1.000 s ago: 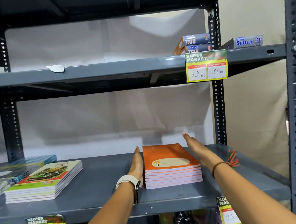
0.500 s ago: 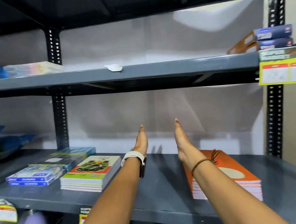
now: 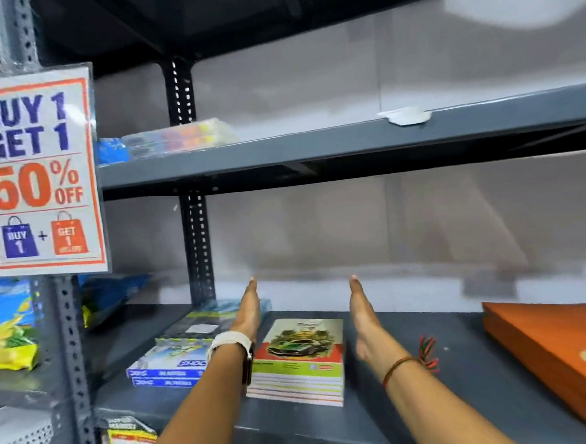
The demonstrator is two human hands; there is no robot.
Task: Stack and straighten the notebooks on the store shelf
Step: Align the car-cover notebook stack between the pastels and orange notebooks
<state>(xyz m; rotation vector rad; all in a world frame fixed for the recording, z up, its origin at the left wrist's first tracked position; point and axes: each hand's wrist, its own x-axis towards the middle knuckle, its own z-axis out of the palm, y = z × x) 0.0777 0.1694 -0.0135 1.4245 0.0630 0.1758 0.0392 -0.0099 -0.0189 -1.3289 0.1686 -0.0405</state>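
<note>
A stack of notebooks with a green car cover (image 3: 301, 355) lies on the grey lower shelf (image 3: 432, 398). My left hand (image 3: 248, 310) is flat and upright at the stack's left side, a white watch on its wrist. My right hand (image 3: 364, 312) is flat, fingers extended, just right of the stack; whether either palm touches it is unclear. An orange notebook stack (image 3: 560, 353) sits at the far right. Blue-covered notebooks (image 3: 175, 361) lie loosely overlapped left of my left hand.
A "Buy 1 Get 1" sign (image 3: 38, 172) hangs on the left upright. The upper shelf (image 3: 314, 148) carries wrapped packs (image 3: 176, 138). Blue and yellow packets (image 3: 6, 328) fill the neighbouring bay. A red-green thread (image 3: 428, 351) lies on the shelf.
My view and both hands have shifted left, from the sides of the orange stack to either side of the car-cover stack. The orange stack now sits at the far right.
</note>
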